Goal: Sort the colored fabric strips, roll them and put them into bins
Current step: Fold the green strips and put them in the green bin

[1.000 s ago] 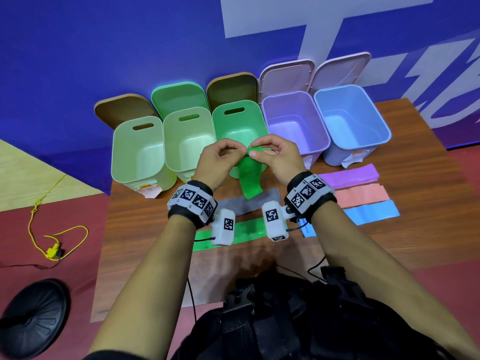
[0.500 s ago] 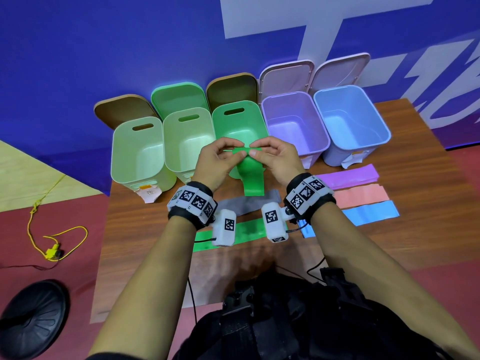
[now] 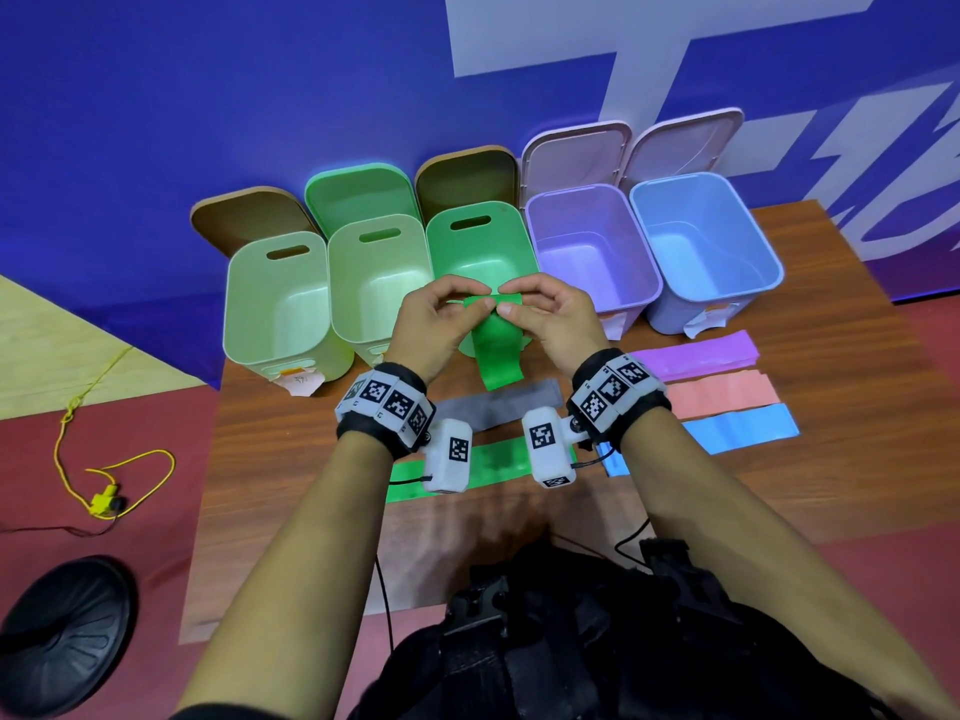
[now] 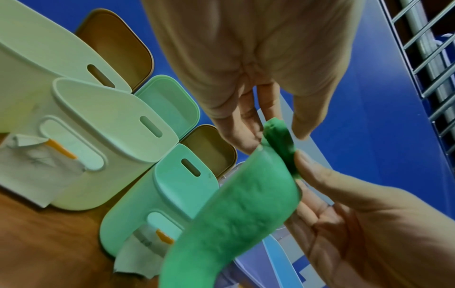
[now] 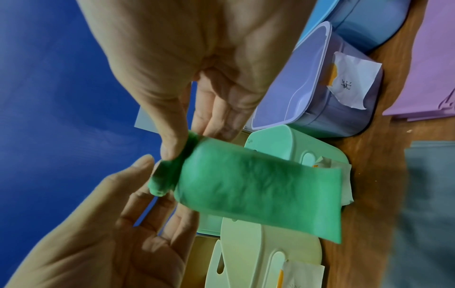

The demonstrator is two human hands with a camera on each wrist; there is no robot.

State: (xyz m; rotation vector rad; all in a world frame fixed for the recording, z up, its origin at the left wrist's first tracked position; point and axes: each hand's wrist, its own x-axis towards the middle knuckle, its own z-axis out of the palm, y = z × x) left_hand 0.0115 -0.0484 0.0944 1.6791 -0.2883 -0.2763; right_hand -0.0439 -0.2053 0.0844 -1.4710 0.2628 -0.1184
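Note:
A green fabric strip [image 3: 497, 350] is held in the air in front of the green bin [image 3: 451, 246]. Its top end is wound into a small roll [image 4: 280, 140] and its loose tail hangs down toward the table. My left hand [image 3: 480, 304] pinches the roll's left end between thumb and fingers. My right hand [image 3: 508, 310] pinches the right end the same way. In the right wrist view the roll [image 5: 167, 175] sits between my right thumb and the left hand's fingertips, with the tail [image 5: 258, 187] spreading out below it.
Open bins line the table's back edge: pale green [image 3: 244, 304], light green [image 3: 343, 283], purple [image 3: 639, 241] and blue [image 3: 763, 252]. Flat strips lie on the wooden table: grey [image 3: 498, 402], green [image 3: 498, 462], purple [image 3: 696, 350], pink [image 3: 722, 394] and blue [image 3: 737, 428].
Both hands stay in place in front of the green bin. The fingers have shifted on the roll, and the hanging tail is slightly shorter.

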